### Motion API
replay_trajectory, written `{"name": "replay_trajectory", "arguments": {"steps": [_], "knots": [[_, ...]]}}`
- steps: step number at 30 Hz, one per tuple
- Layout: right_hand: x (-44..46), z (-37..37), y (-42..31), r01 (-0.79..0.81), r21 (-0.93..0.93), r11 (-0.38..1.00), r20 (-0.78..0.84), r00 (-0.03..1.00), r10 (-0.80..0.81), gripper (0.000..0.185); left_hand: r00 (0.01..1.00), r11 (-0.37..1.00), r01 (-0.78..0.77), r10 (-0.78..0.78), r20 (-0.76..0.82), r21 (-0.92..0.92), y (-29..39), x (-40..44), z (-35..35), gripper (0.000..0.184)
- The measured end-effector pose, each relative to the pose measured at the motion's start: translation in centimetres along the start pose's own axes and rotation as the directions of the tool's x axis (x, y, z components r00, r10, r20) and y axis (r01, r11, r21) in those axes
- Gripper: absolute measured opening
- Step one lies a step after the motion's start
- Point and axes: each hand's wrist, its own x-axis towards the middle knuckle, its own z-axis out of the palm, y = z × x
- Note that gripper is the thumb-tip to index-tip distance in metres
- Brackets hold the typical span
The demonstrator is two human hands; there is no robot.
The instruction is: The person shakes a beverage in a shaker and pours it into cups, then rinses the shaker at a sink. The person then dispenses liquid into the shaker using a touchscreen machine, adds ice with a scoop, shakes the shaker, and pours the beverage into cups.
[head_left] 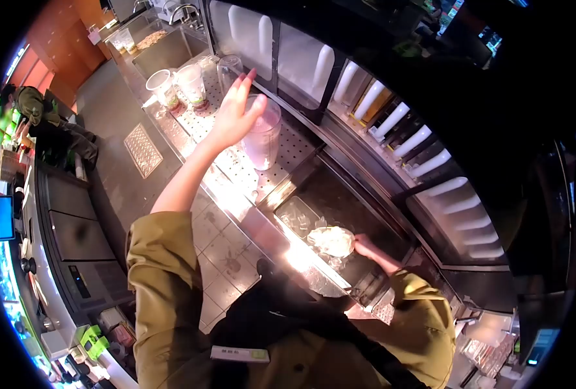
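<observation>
My left hand [236,117] has its fingers stretched out and its thumb apart, at the upper rim of a tall clear pitcher [262,139]. Whether it touches the rim, I cannot tell. The pitcher looks pinkish and stands upright on the perforated metal counter [226,170]. Over the sunken metal bin [340,188], my right hand [368,249] is closed at the end of what looks like a scoop [332,241], heaped with white ice. Its handle is hidden in my fingers. Clear pieces, probably ice, lie in the bin beside it.
Two clear cups [163,89] [191,84] with dark bottoms stand farther along the counter, near a sink [165,55] with a tap. White-handled dispensers [391,120] line the right side. At far left, another person [38,113] bends over the opposite counter.
</observation>
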Motion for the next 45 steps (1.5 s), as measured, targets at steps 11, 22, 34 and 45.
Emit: {"name": "replay_trajectory", "arguments": {"steps": [11, 22, 34, 45], "knots": [[-0.7, -21.7, -23.5, 0.323, 0.103, 0.941, -0.198, 0.933, -0.299, 0.022, 0.944, 0.942, 0.328, -0.325, 0.054, -0.071, 0.8, 0.7, 1.8, 0.067], [1.9, -27.4, -40.7, 0.182, -0.653, 0.735, -0.404, 0.737, -0.542, 0.023, 0.918, 0.901, 0.365, -0.391, -0.072, -0.236, 0.3, 1.2, 2.2, 0.083], [-4.8, -21.8, -29.1, -0.035, -0.521, 0.853, -0.632, 0.688, -0.357, 0.027, 0.921, 0.803, 0.349, -0.39, 0.017, -0.483, -0.9, 1.4, 1.4, 0.081], [7.2, 10.5, 3.4, -0.103, -0.745, 0.66, -0.095, 0.994, 0.048, 0.02, 0.946, 0.928, 0.323, -0.317, 0.062, -0.186, 1.8, -2.1, -3.1, 0.068]]}}
